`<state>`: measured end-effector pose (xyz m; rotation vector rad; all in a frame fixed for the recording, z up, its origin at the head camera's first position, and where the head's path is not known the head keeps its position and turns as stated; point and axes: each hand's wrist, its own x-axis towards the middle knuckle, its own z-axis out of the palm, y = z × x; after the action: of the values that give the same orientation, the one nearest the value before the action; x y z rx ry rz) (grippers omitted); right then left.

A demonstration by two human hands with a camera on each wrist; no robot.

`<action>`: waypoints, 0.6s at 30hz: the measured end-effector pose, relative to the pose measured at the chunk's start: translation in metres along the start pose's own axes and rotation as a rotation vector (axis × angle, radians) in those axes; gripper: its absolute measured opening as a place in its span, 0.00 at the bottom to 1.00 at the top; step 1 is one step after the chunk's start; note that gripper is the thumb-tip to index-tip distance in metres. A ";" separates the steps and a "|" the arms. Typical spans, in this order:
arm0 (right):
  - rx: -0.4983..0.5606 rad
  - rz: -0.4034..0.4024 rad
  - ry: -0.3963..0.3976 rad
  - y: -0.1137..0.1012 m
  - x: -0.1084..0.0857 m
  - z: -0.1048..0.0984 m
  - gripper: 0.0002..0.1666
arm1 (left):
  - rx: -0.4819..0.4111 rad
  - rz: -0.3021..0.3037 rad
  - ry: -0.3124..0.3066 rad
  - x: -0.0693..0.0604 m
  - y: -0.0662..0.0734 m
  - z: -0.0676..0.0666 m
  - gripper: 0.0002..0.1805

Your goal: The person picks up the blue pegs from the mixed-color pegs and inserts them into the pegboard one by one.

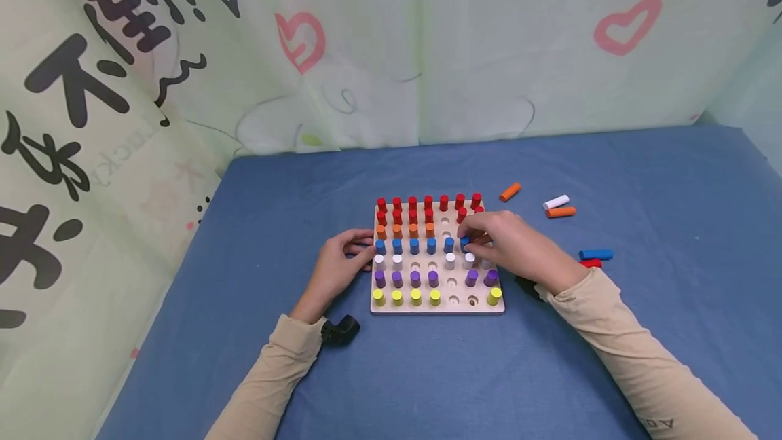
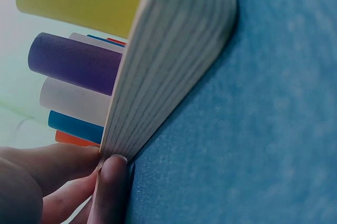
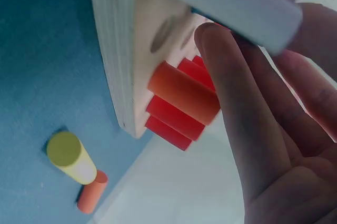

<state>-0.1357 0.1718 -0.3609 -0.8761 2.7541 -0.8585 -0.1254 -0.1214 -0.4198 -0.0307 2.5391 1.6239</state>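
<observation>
A light wooden pegboard (image 1: 437,307) holds rows of red, orange, blue, white, purple and yellow pegs, with several holes bare. Over its right half, my right hand (image 1: 510,246) pinches a blue peg (image 1: 465,244) at the end of the blue row. How deep that peg sits is hidden by the fingers. At the board's left edge, my left hand (image 1: 339,258) holds the rim, thumb and fingers touching it beside the blue and white pegs. In the right wrist view, a white peg (image 3: 231,8) and an orange peg (image 3: 184,92) stand close to my right fingers.
Loose pegs lie right of the board: an orange peg (image 1: 510,191), a white peg (image 1: 556,202), another orange peg (image 1: 560,212), a blue peg (image 1: 595,254) and a red peg (image 1: 590,263). A yellow peg (image 3: 72,158) shows on the blue cloth in the right wrist view.
</observation>
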 end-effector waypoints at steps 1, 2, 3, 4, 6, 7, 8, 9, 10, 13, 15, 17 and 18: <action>0.005 -0.006 0.003 0.000 -0.001 -0.001 0.11 | -0.001 0.002 0.000 0.000 0.000 0.000 0.19; 0.007 -0.013 0.009 0.000 -0.001 -0.002 0.11 | -0.002 0.004 0.000 0.000 0.000 0.000 0.19; 0.005 -0.021 0.019 0.000 -0.002 -0.003 0.11 | 0.000 0.004 0.000 0.000 0.000 0.000 0.19; 0.003 -0.030 0.029 0.000 -0.003 -0.004 0.11 | 0.003 0.005 0.001 0.000 0.000 0.000 0.19; -0.005 -0.047 0.049 0.001 -0.005 -0.007 0.11 | 0.008 0.005 0.002 0.000 -0.001 0.001 0.19; -0.013 -0.055 0.057 0.001 -0.006 -0.008 0.11 | 0.009 0.003 0.002 0.000 -0.001 0.001 0.19; -0.020 -0.062 0.066 0.002 -0.007 -0.010 0.11 | 0.012 0.001 0.002 0.000 -0.001 0.001 0.19; -0.027 -0.066 0.071 0.002 -0.009 -0.011 0.11 | 0.015 0.000 0.004 0.000 -0.001 0.001 0.19; -0.033 -0.065 0.075 0.003 -0.010 -0.013 0.11 | 0.016 -0.001 0.004 0.000 -0.001 0.001 0.19; -0.053 -0.069 0.087 0.006 -0.014 -0.017 0.11 | 0.019 -0.005 0.006 -0.001 0.000 0.001 0.19; -0.069 -0.069 0.093 0.008 -0.016 -0.019 0.10 | 0.022 -0.004 0.008 0.000 0.000 0.001 0.19; -0.085 -0.067 0.094 0.010 -0.019 -0.022 0.10 | 0.023 -0.006 0.008 0.000 0.001 0.001 0.19; -0.090 -0.064 0.093 0.011 -0.020 -0.024 0.11 | 0.025 -0.007 0.008 0.001 0.001 0.001 0.19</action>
<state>-0.1311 0.2022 -0.3482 -0.9693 2.8791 -0.8103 -0.1259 -0.1199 -0.4192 -0.0443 2.5620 1.5928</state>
